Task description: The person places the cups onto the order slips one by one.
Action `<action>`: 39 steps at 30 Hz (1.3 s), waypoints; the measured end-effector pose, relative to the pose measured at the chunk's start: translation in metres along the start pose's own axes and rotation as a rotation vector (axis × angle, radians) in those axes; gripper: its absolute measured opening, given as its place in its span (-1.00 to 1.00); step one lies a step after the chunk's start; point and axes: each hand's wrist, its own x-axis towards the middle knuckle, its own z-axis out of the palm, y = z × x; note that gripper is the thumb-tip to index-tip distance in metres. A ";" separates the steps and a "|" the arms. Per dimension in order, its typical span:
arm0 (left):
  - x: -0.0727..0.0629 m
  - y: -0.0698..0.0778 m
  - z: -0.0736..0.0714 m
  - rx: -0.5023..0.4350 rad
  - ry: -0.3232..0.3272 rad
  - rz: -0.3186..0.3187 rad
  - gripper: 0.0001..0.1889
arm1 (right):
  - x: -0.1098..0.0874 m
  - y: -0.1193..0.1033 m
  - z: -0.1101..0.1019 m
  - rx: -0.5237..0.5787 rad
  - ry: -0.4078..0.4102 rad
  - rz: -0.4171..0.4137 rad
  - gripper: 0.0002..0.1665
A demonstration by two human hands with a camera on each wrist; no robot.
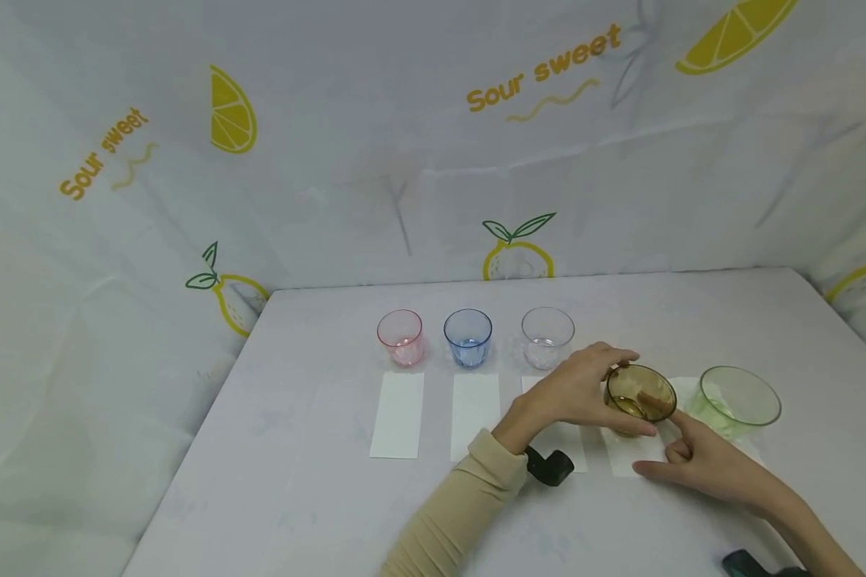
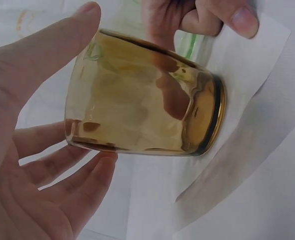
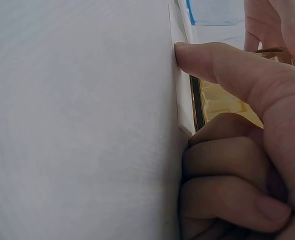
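Note:
My left hand (image 1: 577, 390) holds an amber glass cup (image 1: 642, 393) near its rim, thumb on one side and fingers on the other. In the left wrist view the cup (image 2: 137, 100) stands upright with its base at a white paper strip (image 2: 260, 52). My right hand (image 1: 718, 466) lies low at the cup's right. Its index finger reaches to the glass and its other fingers are curled in. In the right wrist view the straight thumb (image 3: 212, 57) touches the strip's edge. Just right of the amber cup stands a pale green glass cup (image 1: 739, 401).
Pink (image 1: 402, 340), blue (image 1: 468, 340) and clear (image 1: 547, 340) glass cups stand in a row behind the left paper strip (image 1: 398, 417), middle strip (image 1: 475, 413) and a third strip partly under my left arm. A lemon-print cloth (image 1: 375, 216) hangs behind the white table (image 1: 296, 449).

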 end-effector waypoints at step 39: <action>-0.003 0.007 -0.016 -0.047 0.034 -0.014 -0.17 | -0.016 -0.012 0.005 -0.199 0.232 0.009 0.23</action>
